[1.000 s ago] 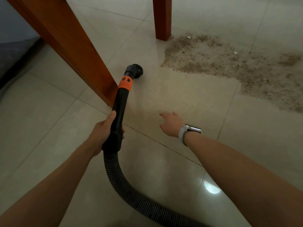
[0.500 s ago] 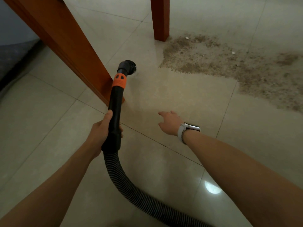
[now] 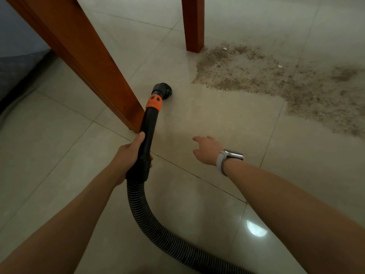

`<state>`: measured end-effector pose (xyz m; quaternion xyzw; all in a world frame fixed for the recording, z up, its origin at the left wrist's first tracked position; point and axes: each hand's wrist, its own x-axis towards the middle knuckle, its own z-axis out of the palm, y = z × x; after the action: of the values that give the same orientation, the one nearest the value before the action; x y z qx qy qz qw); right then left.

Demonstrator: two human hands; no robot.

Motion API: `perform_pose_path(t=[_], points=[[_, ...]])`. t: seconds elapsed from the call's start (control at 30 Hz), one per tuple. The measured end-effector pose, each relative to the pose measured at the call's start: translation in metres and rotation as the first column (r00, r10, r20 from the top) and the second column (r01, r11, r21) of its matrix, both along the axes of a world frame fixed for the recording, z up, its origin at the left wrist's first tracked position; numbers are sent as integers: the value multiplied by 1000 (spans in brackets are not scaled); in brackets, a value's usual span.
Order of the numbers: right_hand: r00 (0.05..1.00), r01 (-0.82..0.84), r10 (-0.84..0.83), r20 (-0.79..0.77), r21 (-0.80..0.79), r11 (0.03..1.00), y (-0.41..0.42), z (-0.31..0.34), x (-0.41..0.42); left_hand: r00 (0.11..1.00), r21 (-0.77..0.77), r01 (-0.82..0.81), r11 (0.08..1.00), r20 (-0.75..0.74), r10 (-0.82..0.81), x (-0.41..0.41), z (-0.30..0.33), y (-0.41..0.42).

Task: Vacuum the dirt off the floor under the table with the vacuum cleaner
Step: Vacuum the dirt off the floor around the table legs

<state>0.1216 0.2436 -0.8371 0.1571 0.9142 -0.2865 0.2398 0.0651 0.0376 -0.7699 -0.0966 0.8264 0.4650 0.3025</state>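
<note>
My left hand [image 3: 129, 158] grips the black vacuum wand [image 3: 147, 135] near its lower end. The wand has an orange collar [image 3: 154, 102] and a round black brush head [image 3: 165, 89] that sits low at the pale tile floor, just right of the near wooden table leg [image 3: 85, 56]. A wide patch of brown dirt [image 3: 256, 76] spreads from the far table leg [image 3: 193, 24] to the right edge; the brush head lies short of its left end. My right hand [image 3: 207, 149], with a white watch on the wrist, hovers over the floor with relaxed fingers and holds nothing.
The ribbed black hose [image 3: 158, 224] curves from the wand down to the bottom edge between my arms. A dark wall base [image 3: 17, 72] runs along the left. A bright light reflection [image 3: 255, 230] shows on the glossy tile.
The brush head swung slightly left toward the near table leg, then back right toward the dirt. My right hand has barely moved.
</note>
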Motion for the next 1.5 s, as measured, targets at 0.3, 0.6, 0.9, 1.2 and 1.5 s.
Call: perform_pose_path(t=[0.3,0.6,0.9,1.2,1.5], points=[[802,471,-590,-95,-506,722,-2,35,-14,987,3,161,987,10,-161,9,6,24],[765,556,-582,277,-739,380,-28,65,-64,979,-43,205,978,-4,-206,17,-5,30],[599,565,-755,265,-808,165,-22,51,-96,986,76,138,988,-110,-129,26,-26,25],[627,536,-652,426,-844,-35,-28,51,-91,996,120,78,990,-49,-72,4,-19,51],[570,555,-719,397,-832,-19,-18,68,-92,993,187,115,976,-5,-116,-4,-11,65]])
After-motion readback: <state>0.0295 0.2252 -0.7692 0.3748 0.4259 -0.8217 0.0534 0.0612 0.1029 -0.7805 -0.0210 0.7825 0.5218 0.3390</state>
